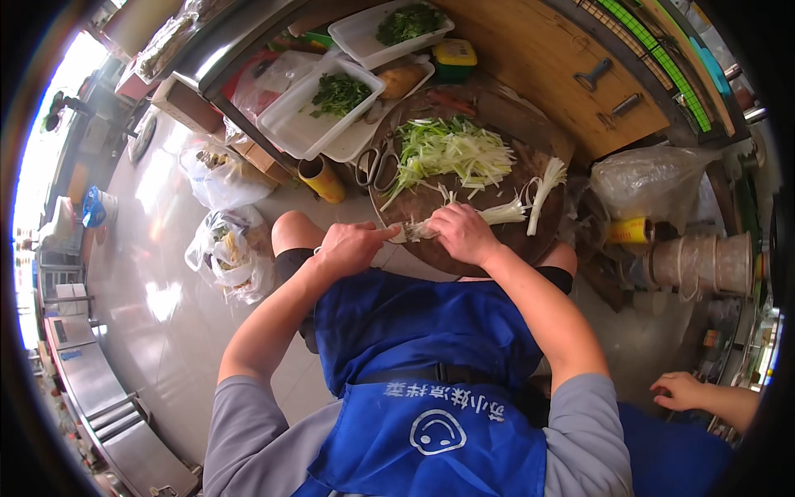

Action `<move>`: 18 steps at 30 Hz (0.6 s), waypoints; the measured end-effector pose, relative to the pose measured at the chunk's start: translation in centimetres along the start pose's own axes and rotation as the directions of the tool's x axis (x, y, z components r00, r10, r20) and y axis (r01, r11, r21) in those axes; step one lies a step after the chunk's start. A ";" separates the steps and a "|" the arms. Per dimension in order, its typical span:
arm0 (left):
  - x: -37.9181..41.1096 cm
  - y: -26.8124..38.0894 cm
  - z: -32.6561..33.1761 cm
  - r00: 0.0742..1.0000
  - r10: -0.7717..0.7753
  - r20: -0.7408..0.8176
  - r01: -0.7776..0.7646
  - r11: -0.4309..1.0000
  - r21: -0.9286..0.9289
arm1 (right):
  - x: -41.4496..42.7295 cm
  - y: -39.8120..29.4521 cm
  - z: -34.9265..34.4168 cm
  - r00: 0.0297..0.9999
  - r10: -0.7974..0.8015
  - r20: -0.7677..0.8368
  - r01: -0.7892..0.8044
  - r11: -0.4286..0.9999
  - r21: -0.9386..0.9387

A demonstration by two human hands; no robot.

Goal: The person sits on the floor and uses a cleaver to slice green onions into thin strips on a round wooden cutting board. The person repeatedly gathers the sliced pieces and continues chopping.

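Note:
My left hand (355, 247) is closed at the near left edge of the round wooden chopping board (435, 248). Its thumb lies along a small flat pale tool (401, 235), perhaps a blade; the rest of it is hidden in the fist. My right hand (463, 231) presses on a bunch of white scallion stalks (506, 212) that lies across the board. Frayed root ends (417, 230) stick out between both hands. Beyond them is a heap of shredded scallion (459, 152). Another white stalk bundle (545, 192) rests at the right.
Scissors (380, 164) lie at the board's left edge. Plastic tubs with green herbs (340, 94) (410, 25) stand behind, beside a yellow-lidded box (454, 57). Plastic bags (230, 251) sit on the floor at left. Another person's hand (676, 391) shows at lower right.

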State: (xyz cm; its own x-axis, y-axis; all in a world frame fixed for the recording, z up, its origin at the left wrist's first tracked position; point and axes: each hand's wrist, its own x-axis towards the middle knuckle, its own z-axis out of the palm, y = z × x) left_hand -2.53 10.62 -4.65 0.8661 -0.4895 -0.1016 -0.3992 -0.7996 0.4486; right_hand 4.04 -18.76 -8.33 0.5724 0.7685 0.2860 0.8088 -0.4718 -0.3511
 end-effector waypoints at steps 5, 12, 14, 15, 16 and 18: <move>1.1 -1.7 0.3 0.990 -0.086 -0.109 0.065 0.981 -0.185 | 2.3 2.5 0.5 0.970 0.184 0.158 -0.206 0.970 0.131; 5.1 1.1 2.3 0.917 -0.364 -0.165 0.220 0.803 -0.553 | 3.6 3.0 -1.1 0.890 0.373 0.263 -0.432 0.873 0.225; 6.8 2.1 3.2 0.910 -0.395 -0.126 0.245 0.757 -0.606 | 3.0 3.2 -1.1 0.918 0.345 0.196 -0.383 0.899 0.212; 7.8 2.1 4.3 0.908 -0.384 -0.164 0.225 0.782 -0.581 | 2.3 3.6 -0.8 0.944 0.307 0.122 -0.326 0.925 0.194; 8.5 2.1 5.3 0.903 -0.376 -0.206 0.209 0.806 -0.554 | 2.0 3.7 -0.8 0.964 0.259 0.049 -0.264 0.949 0.173; 9.2 2.4 6.0 0.893 -0.372 -0.252 0.200 0.831 -0.519 | 0.7 3.8 -1.4 0.955 0.284 -0.080 -0.268 0.949 0.165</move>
State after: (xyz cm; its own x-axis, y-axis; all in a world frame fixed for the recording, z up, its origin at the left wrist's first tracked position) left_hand 2.73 2.14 -9.82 0.9981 -0.0520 -0.0337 -0.0028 -0.5821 0.8131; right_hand 7.68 -20.61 -8.16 0.7876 0.5654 0.2450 0.5916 -0.5826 -0.5573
